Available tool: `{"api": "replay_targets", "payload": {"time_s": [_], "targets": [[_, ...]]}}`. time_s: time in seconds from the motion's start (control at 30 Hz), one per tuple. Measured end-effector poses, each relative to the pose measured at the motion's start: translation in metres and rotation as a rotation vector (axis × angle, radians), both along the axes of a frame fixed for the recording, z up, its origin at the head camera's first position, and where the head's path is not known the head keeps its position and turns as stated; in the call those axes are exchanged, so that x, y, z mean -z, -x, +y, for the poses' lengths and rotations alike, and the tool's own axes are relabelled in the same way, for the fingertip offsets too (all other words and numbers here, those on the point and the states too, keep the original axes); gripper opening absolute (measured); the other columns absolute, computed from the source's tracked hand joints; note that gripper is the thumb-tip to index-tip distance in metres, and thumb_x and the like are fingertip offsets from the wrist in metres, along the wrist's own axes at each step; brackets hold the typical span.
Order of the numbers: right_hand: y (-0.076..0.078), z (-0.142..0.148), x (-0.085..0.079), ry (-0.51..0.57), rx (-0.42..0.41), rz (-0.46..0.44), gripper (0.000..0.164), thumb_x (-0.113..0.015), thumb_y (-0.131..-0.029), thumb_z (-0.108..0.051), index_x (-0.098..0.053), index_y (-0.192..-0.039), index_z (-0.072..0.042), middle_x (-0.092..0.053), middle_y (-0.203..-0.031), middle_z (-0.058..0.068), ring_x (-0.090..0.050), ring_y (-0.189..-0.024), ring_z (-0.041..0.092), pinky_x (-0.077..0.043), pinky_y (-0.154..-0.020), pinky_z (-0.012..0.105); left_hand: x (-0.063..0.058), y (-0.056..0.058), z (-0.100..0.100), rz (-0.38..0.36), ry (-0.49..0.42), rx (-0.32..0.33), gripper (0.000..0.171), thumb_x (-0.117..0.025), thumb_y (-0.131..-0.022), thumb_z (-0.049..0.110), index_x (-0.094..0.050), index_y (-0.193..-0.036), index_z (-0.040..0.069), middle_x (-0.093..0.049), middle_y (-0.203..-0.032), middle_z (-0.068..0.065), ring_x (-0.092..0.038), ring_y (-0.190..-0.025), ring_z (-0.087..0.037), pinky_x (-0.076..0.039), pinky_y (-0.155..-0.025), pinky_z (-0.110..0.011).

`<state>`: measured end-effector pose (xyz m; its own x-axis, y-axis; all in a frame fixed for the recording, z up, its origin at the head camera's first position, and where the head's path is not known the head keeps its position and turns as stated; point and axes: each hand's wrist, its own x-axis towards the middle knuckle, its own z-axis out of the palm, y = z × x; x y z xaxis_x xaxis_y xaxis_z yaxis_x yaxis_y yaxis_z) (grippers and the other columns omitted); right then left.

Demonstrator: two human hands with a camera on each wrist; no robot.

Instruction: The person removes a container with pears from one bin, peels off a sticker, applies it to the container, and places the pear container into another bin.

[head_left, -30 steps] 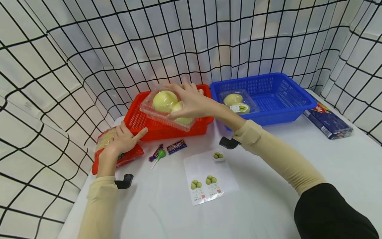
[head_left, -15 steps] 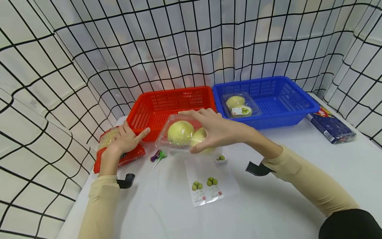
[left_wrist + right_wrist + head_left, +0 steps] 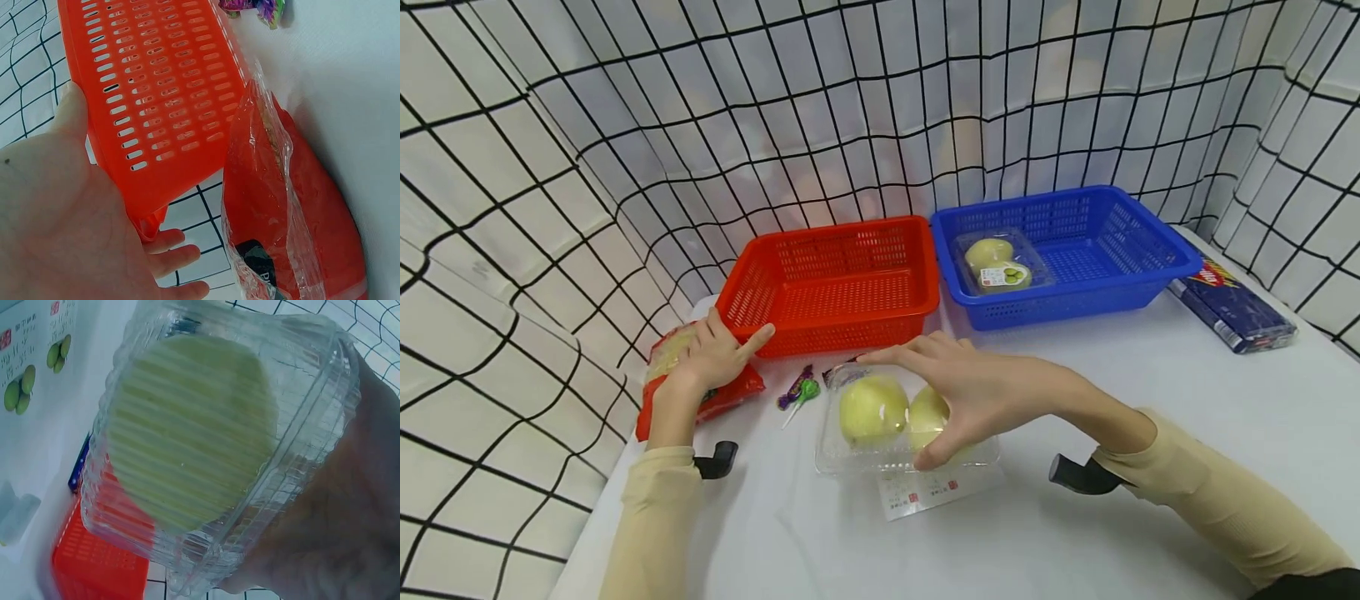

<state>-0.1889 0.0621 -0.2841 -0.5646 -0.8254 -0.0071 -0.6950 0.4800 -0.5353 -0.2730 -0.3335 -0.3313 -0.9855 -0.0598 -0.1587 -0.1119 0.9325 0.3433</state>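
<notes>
As your right hand [image 3: 988, 387] grips the fruit box [image 3: 872, 408], apparently mid-carry, your left hand [image 3: 703, 365] touches the red basket [image 3: 831, 333], unclenched; the next move likely needs level handling.

Pale backdrop [image 3: 901, 104] behind black netting [image 3: 857, 79]

White tabletop [image 3: 775, 525]; red basket [image 3: 850, 338], blue basket [image 3: 1075, 304]; red bag [image 3: 730, 397]; purple candy [image 3: 793, 388], green lollipop [image 3: 808, 389]; printed sheet [image 3: 932, 496]; navy pack [image 3: 1232, 308].
</notes>
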Motion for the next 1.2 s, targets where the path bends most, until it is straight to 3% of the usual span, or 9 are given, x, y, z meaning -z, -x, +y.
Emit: {"api": "replay_targets", "payload": {"time_s": [0.33, 0.47, 0.7, 1.03, 1.2], "targets": [[-0.007, -0.003, 0.010, -0.121, -0.200, -0.071, 0.105, -0.083, -0.074, -0.047, -0.020, -0.157, -0.054, -0.042, -0.150, -0.010, -0.032, -0.142, 0.009, -0.034, -0.116, 0.051, 0.004, 0.002, -0.001, 0.013, 0.007, -0.004, 0.137, -0.032, -0.083, 0.094, 0.017, -0.155, -0.011, -0.001, -0.159, -0.043, -0.006, -0.147, -0.063, -0.004, -0.118, -0.081], [-0.009, -0.005, 0.017, -0.165, -0.261, -0.051, 0.106, -0.083, -0.073, -0.047, -0.019, -0.157, -0.055, -0.041, -0.152, -0.008, -0.032, -0.145, 0.012, -0.034, -0.117, 0.050, 0.004, 0.000, 0.001, 0.019, -0.003, -0.009, 0.136, -0.033, -0.083, 0.093, 0.017, -0.155, -0.011, -0.001, -0.159, -0.042, -0.006, -0.147, -0.063, -0.004, -0.117, -0.081], [-0.011, -0.009, 0.022, -0.211, -0.268, -0.016, 0.109, -0.086, -0.073, -0.047, -0.016, -0.157, -0.057, -0.040, -0.150, -0.007, -0.034, -0.142, 0.011, -0.038, -0.112, 0.044, 0.001, -0.002, 0.002, 0.012, -0.003, -0.010, 0.137, -0.031, -0.082, 0.095, 0.019, -0.155, -0.010, 0.001, -0.160, -0.042, -0.003, -0.148, -0.063, -0.002, -0.118, -0.081], [-0.009, -0.013, 0.030, -0.281, -0.277, 0.031, 0.114, -0.087, -0.075, -0.051, -0.010, -0.159, -0.052, -0.037, -0.153, -0.003, -0.036, -0.138, 0.015, -0.040, -0.109, 0.039, 0.006, 0.005, -0.002, -0.015, -0.014, -0.007, 0.140, -0.031, -0.081, 0.096, 0.024, -0.154, -0.009, 0.007, -0.161, -0.042, 0.002, -0.149, -0.064, 0.001, -0.117, -0.081], [-0.011, -0.013, 0.029, -0.326, -0.282, 0.044, 0.116, -0.087, -0.076, -0.053, -0.006, -0.160, -0.052, -0.034, -0.156, -0.003, -0.034, -0.142, 0.018, -0.038, -0.114, 0.042, 0.005, 0.007, -0.004, -0.028, -0.021, -0.007, 0.141, -0.032, -0.080, 0.096, 0.025, -0.154, -0.009, 0.009, -0.162, -0.042, 0.005, -0.149, -0.065, 0.003, -0.117, -0.081]]}}
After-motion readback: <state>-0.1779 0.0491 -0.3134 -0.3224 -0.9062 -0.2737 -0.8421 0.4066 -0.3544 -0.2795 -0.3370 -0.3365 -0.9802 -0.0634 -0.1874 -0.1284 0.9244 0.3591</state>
